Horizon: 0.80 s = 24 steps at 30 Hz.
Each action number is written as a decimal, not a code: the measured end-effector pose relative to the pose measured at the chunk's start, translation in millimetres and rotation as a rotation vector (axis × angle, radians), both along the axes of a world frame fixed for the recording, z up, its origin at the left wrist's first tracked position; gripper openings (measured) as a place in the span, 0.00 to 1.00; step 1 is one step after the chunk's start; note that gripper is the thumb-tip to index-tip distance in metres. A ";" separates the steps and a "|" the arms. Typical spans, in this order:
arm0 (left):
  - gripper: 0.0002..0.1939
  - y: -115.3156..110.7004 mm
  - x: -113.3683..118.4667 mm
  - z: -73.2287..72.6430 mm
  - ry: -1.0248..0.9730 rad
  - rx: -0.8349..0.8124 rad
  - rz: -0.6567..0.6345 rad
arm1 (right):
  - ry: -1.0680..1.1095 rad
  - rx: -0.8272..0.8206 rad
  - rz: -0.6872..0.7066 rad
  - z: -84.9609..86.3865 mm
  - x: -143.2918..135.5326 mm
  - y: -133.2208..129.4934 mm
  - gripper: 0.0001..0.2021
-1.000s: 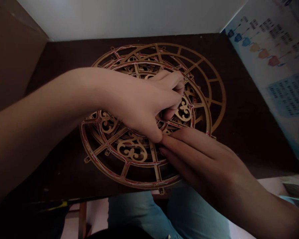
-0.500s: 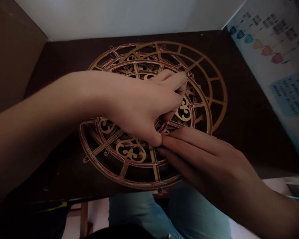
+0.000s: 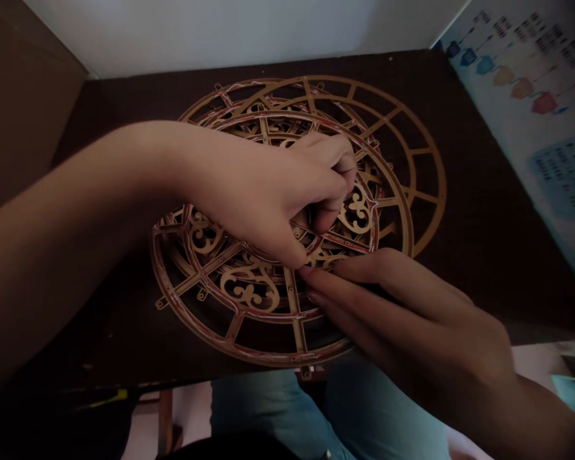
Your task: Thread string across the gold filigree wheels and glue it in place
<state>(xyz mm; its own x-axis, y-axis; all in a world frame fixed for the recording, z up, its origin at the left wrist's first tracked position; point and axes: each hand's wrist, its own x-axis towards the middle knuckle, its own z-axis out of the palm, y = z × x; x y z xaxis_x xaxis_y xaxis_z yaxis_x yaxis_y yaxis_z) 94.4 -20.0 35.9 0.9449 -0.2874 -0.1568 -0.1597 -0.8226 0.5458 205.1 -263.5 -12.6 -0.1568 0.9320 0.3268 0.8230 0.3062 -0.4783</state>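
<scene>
A round gold lattice frame point(image 3: 297, 340) with red-and-white lines along its ribs and scrollwork in its openings lies on top of similar ones. My left hand point(image 3: 273, 185) reaches across it from the left, fingers curled down onto the inner ribs and thumb bent toward them. Touching or almost touching that thumb tip are the fingertips of my right hand point(image 3: 412, 313), which come in from the lower right. Its fingers are pressed together over the frame; whatever they pinch is hidden. Between both hands shows a piece of scrollwork point(image 3: 323, 257).
Beneath sits a dark tabletop point(image 3: 483, 268). A plain ring lattice point(image 3: 441, 182) sticks out on the right of the stack. A pale panel point(image 3: 230, 38) stands at the back, and a printed sheet point(image 3: 531, 70) lies along the right.
My left thumb and wrist have shifted slightly up and away. More scrollwork now shows between the hands. My right hand's upper finger has bent, and its knuckles have moved right.
</scene>
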 end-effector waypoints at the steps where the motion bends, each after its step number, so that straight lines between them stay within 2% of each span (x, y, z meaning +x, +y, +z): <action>1: 0.14 -0.4 -0.2 0.3 0.003 -0.002 0.005 | 0.011 -0.002 -0.006 -0.2 -1.3 0.9 0.16; 6: 0.14 -7.5 -0.1 6.0 0.076 0.045 0.075 | 0.018 0.006 -0.013 1.8 -6.2 6.0 0.13; 13: 0.15 -8.8 -0.6 7.3 0.075 0.026 0.072 | -0.003 0.043 -0.019 2.0 -6.2 9.0 0.14; 20: 0.13 -8.4 -1.0 6.6 0.046 -0.005 0.066 | -0.002 0.035 -0.028 4.2 -9.5 17.9 0.09; 24: 0.15 -11.0 -1.3 6.6 0.050 0.033 0.090 | -0.001 0.028 -0.006 9.4 -10.2 22.0 0.06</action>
